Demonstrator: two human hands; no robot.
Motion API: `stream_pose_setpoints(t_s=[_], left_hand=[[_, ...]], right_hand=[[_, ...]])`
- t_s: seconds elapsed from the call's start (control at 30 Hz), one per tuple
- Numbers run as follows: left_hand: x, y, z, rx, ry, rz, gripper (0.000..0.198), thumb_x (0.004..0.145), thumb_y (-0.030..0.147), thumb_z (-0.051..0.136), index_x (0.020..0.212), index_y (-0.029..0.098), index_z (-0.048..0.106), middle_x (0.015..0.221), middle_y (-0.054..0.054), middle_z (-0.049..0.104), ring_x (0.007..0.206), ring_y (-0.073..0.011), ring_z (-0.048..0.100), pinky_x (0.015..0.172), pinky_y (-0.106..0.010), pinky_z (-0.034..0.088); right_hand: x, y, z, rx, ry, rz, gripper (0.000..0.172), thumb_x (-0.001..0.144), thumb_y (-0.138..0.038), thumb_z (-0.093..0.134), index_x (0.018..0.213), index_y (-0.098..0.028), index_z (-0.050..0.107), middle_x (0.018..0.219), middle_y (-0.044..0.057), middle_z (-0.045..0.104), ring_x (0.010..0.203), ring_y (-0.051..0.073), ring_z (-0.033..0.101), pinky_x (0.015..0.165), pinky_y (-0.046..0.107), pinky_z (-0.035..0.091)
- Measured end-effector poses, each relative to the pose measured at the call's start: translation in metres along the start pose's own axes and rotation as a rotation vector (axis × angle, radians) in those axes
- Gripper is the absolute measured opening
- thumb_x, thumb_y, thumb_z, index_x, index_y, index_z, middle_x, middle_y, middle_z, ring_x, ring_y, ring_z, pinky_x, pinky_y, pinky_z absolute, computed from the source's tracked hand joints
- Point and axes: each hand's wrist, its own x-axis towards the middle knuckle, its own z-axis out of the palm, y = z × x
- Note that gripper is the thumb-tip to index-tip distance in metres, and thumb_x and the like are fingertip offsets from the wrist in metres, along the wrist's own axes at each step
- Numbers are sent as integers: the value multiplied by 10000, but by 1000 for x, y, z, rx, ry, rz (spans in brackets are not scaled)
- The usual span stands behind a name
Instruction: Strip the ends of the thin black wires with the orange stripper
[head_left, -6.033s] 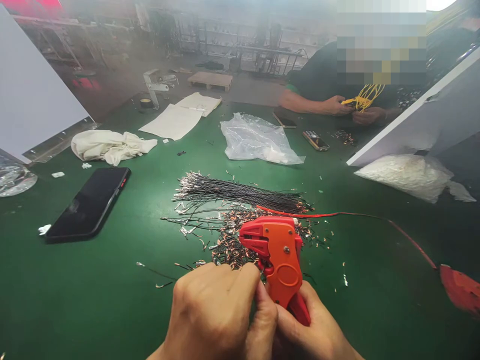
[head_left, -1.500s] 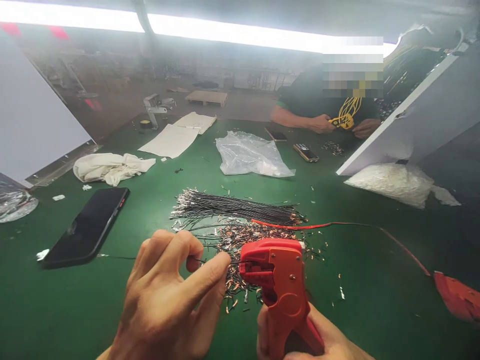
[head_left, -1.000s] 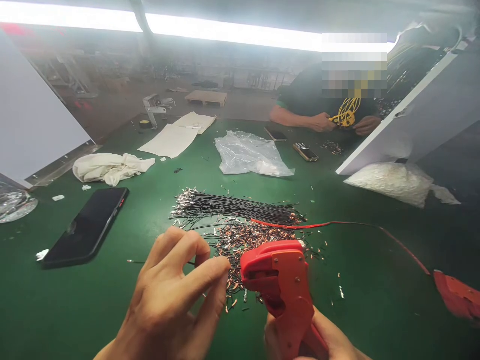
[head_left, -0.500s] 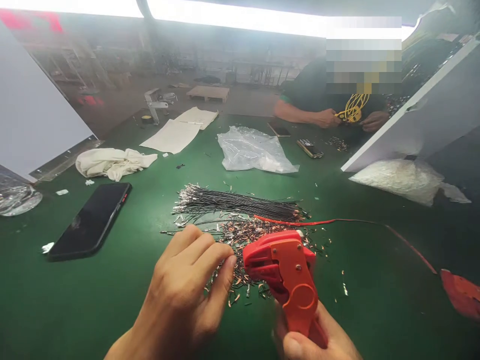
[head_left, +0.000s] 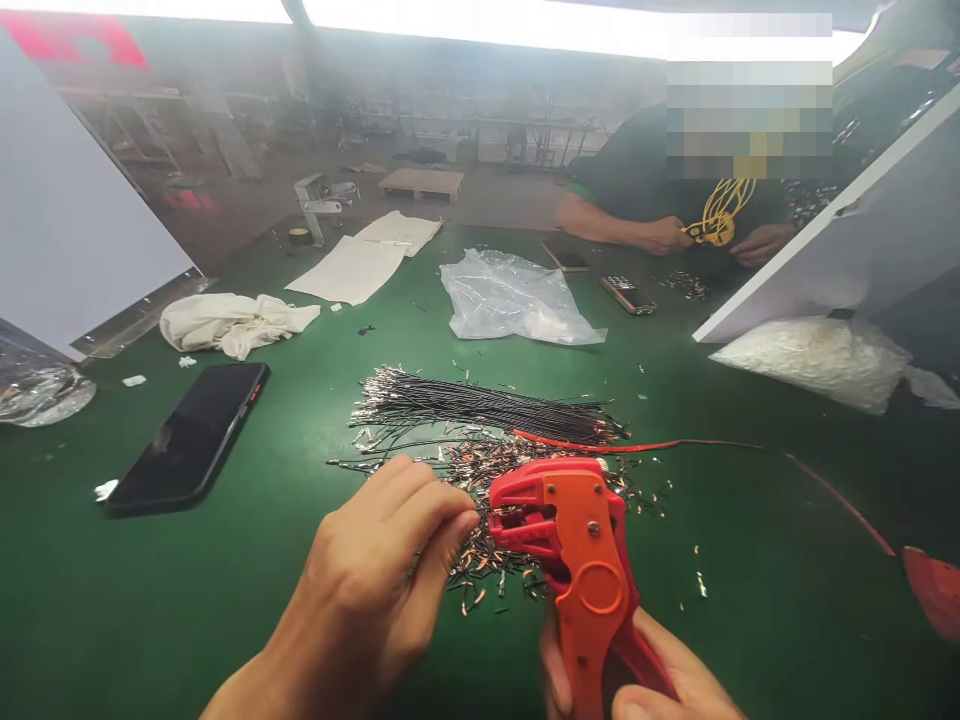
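Observation:
My right hand point(head_left: 645, 680) is wrapped round the handles of a red and orange wire stripper point(head_left: 596, 550). The stripper's jaws face left, with a gap between them. Just off the jaws, my left hand point(head_left: 386, 560) pinches a thin black wire point(head_left: 481, 512) between thumb and forefinger; most of the wire is hidden by the fingers. Under and behind the tool lies a heap of cut wire scraps point(head_left: 480, 575), black and copper-coloured. Beyond it is a bundle of black wires point(head_left: 480, 405) with metal terminals at the left ends and bare copper at the right.
A phone point(head_left: 191, 435) lies at the left, with a white cloth point(head_left: 236, 325) behind it. A clear plastic bag point(head_left: 514, 295) and paper sheets point(head_left: 360, 260) are farther back. A red strip point(head_left: 630, 447) trails right. Across the table, a person's hands point(head_left: 664, 235) hold a yellow tool.
The stripper's jaws have parted and its handles have spread in my right hand. My left hand keeps its pinch almost in place. The whole view has shifted slightly.

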Motion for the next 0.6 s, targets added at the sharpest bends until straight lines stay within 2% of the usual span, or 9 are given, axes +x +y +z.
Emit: stream_pose_setpoints(t_s=[0.27,0.6], left_hand=[[3,1,-5,43,26,113,137,885,23,572,916,150,616,679,6,523,645,-117,419,565,-233,374],[-2,-6,-4,98,-25,117,177,873,25,587,948,180,628,693,1,524,656,-131,416,538,-238,361]], right_hand=[[1,-2,2,-16,2,-12,311,823,-407,694,896,-123,591,677,-2,510,530,65,385,478,173,300],[2,-6,5,-101,75,62,351,817,-460,697,858,-144,551,700,-4,497,591,86,411,548,205,329]])
